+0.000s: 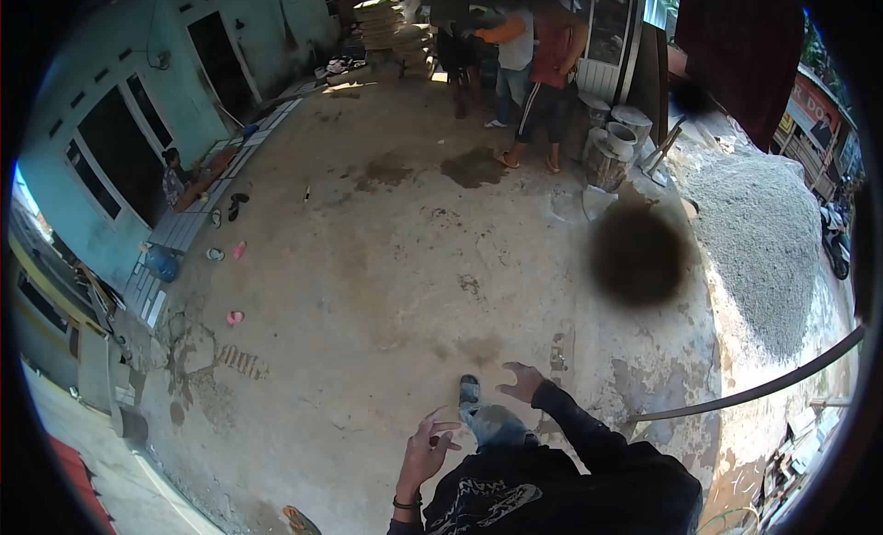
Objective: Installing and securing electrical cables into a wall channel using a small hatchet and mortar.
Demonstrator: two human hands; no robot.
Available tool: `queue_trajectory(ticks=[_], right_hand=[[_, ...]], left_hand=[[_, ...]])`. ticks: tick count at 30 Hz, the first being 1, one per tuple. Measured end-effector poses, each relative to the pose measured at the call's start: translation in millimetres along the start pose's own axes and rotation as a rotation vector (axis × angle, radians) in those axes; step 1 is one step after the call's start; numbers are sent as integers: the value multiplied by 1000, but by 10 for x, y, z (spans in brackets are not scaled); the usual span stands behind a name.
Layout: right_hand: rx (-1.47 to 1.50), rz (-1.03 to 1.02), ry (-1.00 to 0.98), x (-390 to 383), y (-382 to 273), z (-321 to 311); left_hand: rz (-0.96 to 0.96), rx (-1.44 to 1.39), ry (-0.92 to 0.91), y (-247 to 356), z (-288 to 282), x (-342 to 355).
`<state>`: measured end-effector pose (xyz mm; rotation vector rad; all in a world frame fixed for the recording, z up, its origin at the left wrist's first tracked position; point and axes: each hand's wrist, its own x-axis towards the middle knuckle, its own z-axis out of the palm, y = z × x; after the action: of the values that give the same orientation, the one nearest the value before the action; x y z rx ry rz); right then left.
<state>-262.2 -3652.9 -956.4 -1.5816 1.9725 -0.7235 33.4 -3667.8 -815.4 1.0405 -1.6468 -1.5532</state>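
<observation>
My left hand point(428, 446) is raised in front of my body, its fingers loosely bent and apart, with nothing in them. A dark band circles that wrist. Farther right, my right hand point(522, 383) reaches out from a dark sleeve, thumb and fingers spread around nothing. Both hands hang above the concrete floor point(368, 287) and touch no object. Between them, one sandalled foot point(470, 389) shows below a faded blue trouser leg point(498, 425).
Several people point(547, 57) stand at the back near stacked sacks point(379, 24). Concrete cylinders point(609, 158) and a grey gravel pile point(759, 231) lie right; a dark curved strip point(763, 389) crosses there. Left, a person point(175, 181) sits on a tiled ledge near a blue jug point(161, 264) and scattered sandals point(239, 250).
</observation>
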Motion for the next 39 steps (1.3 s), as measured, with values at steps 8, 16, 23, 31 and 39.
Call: queue_trajectory(ticks=[8, 16, 23, 31, 39], right_hand=[[472, -88, 151, 2182, -1138, -1700], [348, -231, 426, 3104, -1673, -3204], [276, -607, 881, 3494, -1994, -4266], [114, -464, 1059, 4653, -2001, -4567], [197, 89, -72, 5592, 121, -2399]], left_hand=[[-29, 267, -173, 216, -542, 1606], [-179, -124, -973, 137, -608, 2761], [-162, 195, -864, 1435, -1194, 4845], [380, -224, -352, 2150, -1053, 7178], [-63, 381, -906, 458, -262, 8277]])
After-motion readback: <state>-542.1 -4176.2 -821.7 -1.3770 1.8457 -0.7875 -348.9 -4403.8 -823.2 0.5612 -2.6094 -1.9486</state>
